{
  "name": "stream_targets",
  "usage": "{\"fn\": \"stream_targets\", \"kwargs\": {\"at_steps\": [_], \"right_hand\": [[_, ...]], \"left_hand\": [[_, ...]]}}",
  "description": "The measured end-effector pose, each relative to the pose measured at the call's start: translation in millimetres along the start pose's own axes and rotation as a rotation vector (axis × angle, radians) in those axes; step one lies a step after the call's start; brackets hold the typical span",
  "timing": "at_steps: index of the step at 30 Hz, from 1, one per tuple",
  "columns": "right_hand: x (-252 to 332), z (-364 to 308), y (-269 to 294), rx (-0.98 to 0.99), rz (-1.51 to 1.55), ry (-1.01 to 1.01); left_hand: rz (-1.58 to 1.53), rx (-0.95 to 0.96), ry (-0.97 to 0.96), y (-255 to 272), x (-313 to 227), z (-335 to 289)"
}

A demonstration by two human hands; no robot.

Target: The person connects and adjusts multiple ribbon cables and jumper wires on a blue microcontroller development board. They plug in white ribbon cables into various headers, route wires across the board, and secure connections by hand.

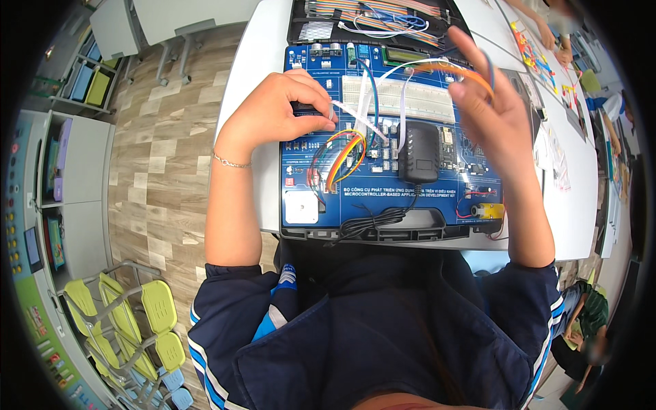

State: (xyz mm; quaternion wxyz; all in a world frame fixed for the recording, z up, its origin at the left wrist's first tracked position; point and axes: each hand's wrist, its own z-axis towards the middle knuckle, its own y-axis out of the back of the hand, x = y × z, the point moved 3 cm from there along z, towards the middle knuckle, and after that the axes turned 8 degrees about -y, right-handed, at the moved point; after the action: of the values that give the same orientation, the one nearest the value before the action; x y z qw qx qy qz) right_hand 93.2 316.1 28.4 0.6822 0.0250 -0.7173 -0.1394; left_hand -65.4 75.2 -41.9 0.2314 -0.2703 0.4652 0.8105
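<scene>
A blue microcontroller kit board [383, 212] lies before me in its black case, with parts, sockets and wires on its face. My left hand [290, 106] is closed in a pinch on the end of a white cable [359, 117] near the board's left edge; the fingers partly hide that end. My right hand [502, 123] is raised over the board's right side, fingers apart and smeared by motion. Close to its fingers loops an orange jumper ribbon [465, 70]. Between the hands are a white breadboard [389, 96] and a black power adapter [419, 154].
A coiled black cord [372, 222] rests at the board's front edge. Behind, the case lid [324, 31] holds ribbon wires. The white table [236, 123] carries coloured pieces [536, 58] at the far right, near other people's hands. Green chairs [123, 314] stand at lower left.
</scene>
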Motion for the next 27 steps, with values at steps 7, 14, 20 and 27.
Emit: {"fn": "stream_targets", "kwargs": {"at_steps": [7,14,20,27], "right_hand": [[-31,-3,-24,0.077,-0.364,0.181],[-24,-5,-39,0.116,-0.679,0.332],[-29,-5,-48,0.085,-0.704,0.393],[-32,-3,-55,0.018,-0.840,0.525]], "left_hand": [[-0.089,-0.024,0.002,-1,6,1],[-0.137,-0.043,0.033,-3,9,0],[-0.160,-0.048,0.022,-4,12,1],[-0.190,-0.044,0.037,-3,15,-1]]}}
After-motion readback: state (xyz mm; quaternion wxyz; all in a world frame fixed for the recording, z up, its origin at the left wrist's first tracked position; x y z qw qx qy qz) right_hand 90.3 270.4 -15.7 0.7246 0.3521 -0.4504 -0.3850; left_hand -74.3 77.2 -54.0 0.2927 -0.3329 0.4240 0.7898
